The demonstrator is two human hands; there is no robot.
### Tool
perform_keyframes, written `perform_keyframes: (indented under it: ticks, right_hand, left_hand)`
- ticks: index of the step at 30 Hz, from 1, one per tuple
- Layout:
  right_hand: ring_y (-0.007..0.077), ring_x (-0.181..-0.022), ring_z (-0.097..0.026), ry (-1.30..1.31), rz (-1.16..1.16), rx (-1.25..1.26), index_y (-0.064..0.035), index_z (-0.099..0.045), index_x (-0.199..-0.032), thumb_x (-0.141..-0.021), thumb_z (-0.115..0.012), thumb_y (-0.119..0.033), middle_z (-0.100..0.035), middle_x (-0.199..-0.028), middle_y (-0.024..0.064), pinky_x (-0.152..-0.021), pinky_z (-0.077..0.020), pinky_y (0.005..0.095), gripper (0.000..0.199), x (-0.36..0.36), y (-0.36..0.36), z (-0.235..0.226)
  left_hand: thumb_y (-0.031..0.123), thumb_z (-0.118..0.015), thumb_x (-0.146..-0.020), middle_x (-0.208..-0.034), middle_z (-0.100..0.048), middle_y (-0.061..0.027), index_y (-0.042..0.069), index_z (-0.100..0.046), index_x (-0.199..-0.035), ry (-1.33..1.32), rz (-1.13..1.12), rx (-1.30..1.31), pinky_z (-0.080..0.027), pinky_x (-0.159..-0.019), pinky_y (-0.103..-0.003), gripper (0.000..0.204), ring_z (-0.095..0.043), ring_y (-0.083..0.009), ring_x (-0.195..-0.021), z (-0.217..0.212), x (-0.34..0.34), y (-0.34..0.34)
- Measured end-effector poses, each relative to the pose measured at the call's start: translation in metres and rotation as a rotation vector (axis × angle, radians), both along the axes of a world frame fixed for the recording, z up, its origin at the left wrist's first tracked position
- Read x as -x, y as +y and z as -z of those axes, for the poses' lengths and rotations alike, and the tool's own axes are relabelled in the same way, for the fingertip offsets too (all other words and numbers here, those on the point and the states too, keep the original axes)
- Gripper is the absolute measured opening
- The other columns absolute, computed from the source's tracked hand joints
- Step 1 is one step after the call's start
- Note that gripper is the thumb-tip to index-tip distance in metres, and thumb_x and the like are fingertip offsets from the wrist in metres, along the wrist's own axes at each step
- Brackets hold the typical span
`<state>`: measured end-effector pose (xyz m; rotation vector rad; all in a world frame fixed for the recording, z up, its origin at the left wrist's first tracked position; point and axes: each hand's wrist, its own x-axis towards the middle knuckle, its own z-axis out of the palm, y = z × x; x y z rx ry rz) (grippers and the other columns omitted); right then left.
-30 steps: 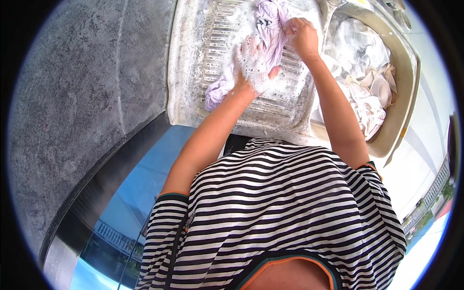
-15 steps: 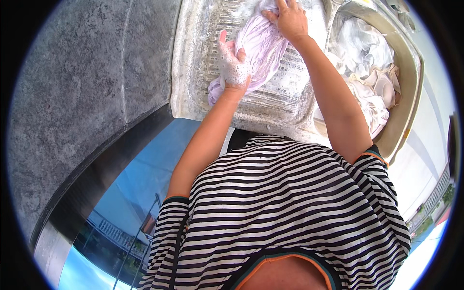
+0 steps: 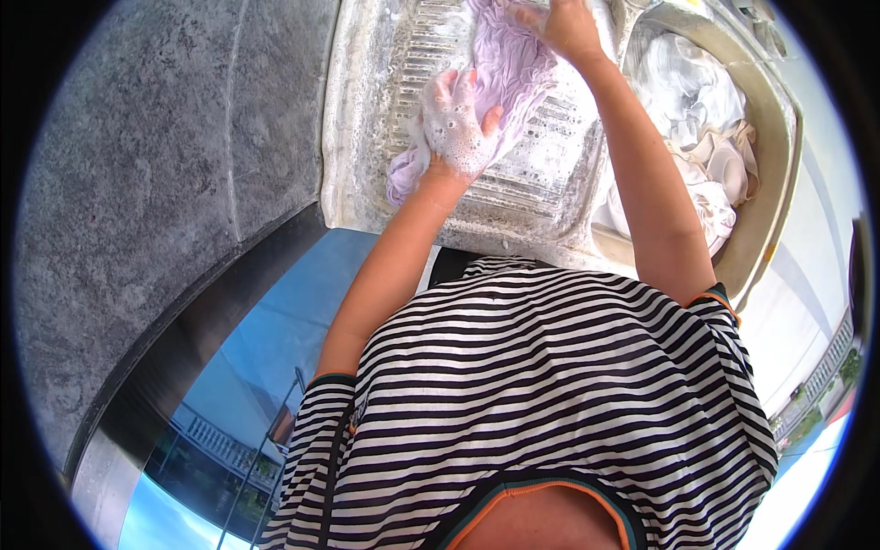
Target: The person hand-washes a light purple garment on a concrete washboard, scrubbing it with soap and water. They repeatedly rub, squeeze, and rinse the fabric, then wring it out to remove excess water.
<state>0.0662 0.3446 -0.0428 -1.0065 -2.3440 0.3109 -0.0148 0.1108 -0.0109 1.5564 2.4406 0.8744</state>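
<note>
A wet lavender cloth [image 3: 515, 69] stretches in folds over the ribbed washboard area of a pale, worn washing sink [image 3: 353, 174]. Thick suds coat my left hand [image 3: 456, 133], which presses flat on the near part of the cloth with its fingers and thumb apart. At the top edge of the view, my right hand [image 3: 570, 32] is by the cloth's far right side, thumb stretched toward it. Some fingers of that hand are cut off by the picture's rim; the visible ones look apart and slightly blurred.
To the right, a deep basin [image 3: 779, 174] holds a heap of white and cream wet laundry [image 3: 701, 92]. A grey stone-like counter [image 3: 156, 137] with a dark edge adjoins the sink on the left. Foam lies on the ribs.
My right hand has shifted up and to the right, lifting off its earlier spot on the cloth. My left hand has turned flatter, and the cloth is more spread and crumpled.
</note>
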Motion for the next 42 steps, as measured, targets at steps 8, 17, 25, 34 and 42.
perform_keyframes:
  ticks: [8, 17, 25, 34, 42]
  right_hand:
    - [0.0131, -0.073, -0.055, 0.532, 0.211, 0.562, -0.0012, -0.064, -0.096, -0.084, -0.075, -0.039, -0.063, -0.079, 0.004, -0.067, -0.0458, 0.0295, 0.041, -0.015, -0.003, -0.066]
    - [0.0361, -0.097, -0.063, 0.06, -0.147, -0.056, -0.005, -0.066, -0.102, -0.083, -0.07, -0.039, -0.065, -0.103, 0.0198, -0.079, -0.0521, 0.0433, 0.039, -0.004, 0.0, -0.004]
    - [0.0247, -0.078, -0.059, 0.083, -0.037, 0.328, -0.0079, -0.06, -0.081, -0.074, -0.081, -0.039, -0.058, -0.087, 0.0107, -0.062, -0.0507, 0.0368, 0.038, -0.073, -0.152, -0.066]
    - [0.0398, -0.098, -0.062, -0.105, 0.228, 0.245, -0.0079, -0.067, -0.1, -0.085, -0.06, -0.02, -0.065, -0.102, 0.0219, -0.08, -0.0511, 0.0483, 0.021, 0.048, 0.003, 0.017]
    - [0.0189, -0.072, -0.059, 0.025, -0.195, 0.129, -0.0152, -0.07, -0.085, -0.082, -0.073, -0.038, -0.065, -0.089, 0.0014, -0.058, -0.0525, 0.0317, 0.023, -0.064, -0.141, -0.054]
  left_hand:
    - [0.043, -0.071, -0.078, -0.11, -0.061, -0.0125, 0.006, -0.069, -0.106, 0.009, 0.19, -0.004, -0.034, -0.093, -0.048, 0.046, -0.053, -0.032, -0.11, 0.008, -0.004, -0.004]
    - [0.028, -0.068, -0.084, -0.126, -0.055, -0.0162, 0.005, -0.057, -0.127, -0.049, 0.199, -0.138, -0.039, -0.098, -0.046, 0.05, -0.051, -0.0365, -0.116, -0.013, -0.015, -0.005]
    - [0.04, -0.047, -0.098, -0.155, -0.032, -0.012, 0.012, -0.036, -0.147, 0.144, 0.298, 0.393, -0.005, -0.116, -0.062, 0.058, -0.02, -0.0343, -0.146, 0.04, -0.034, 0.013]
    - [0.038, -0.052, -0.095, -0.158, -0.018, -0.0209, -0.007, -0.019, -0.15, 0.091, 0.325, 0.343, -0.001, -0.117, -0.06, 0.078, -0.011, -0.0372, -0.148, 0.022, -0.027, 0.03]
    - [0.041, -0.054, -0.093, -0.16, -0.015, -0.0193, 0.001, -0.021, -0.152, 0.113, 0.302, 0.466, 0.002, -0.117, -0.059, 0.08, -0.005, -0.0359, -0.149, 0.04, -0.033, 0.028]
